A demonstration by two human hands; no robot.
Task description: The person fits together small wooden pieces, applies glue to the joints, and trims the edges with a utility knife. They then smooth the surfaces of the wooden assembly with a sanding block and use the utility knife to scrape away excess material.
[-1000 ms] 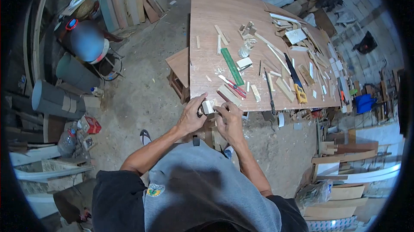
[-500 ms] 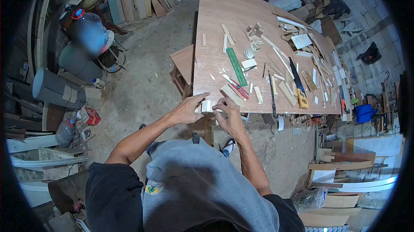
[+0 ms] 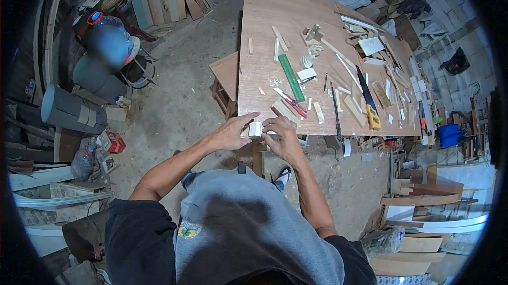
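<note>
A small pale wooden block (image 3: 255, 128) is at the near edge of the table, between my two hands. My left hand (image 3: 231, 133) grips it from the left, thumb and fingers bent around its side. On the opposite side, the curled fingers of my right hand (image 3: 282, 134) hold the block's right end. Just beyond the right hand lie a flat wood offcut (image 3: 284, 110) and a red-handled tool (image 3: 295, 106) with a pale blade. A green ruler (image 3: 292, 78) rests farther up the plywood tabletop (image 3: 275, 7).
A handsaw (image 3: 373, 118) with a yellow handle lies near the table's right side. Wood strips, a clear jar (image 3: 308, 58) and a heap of offcuts (image 3: 373, 47) occupy the tabletop. A stool (image 3: 225, 68) stands at the left edge; grey cylinders (image 3: 69, 107) lie farther left.
The view has shifted slightly. My right hand's fingers have moved a little on the block's right side; both hands stay at the table edge.
</note>
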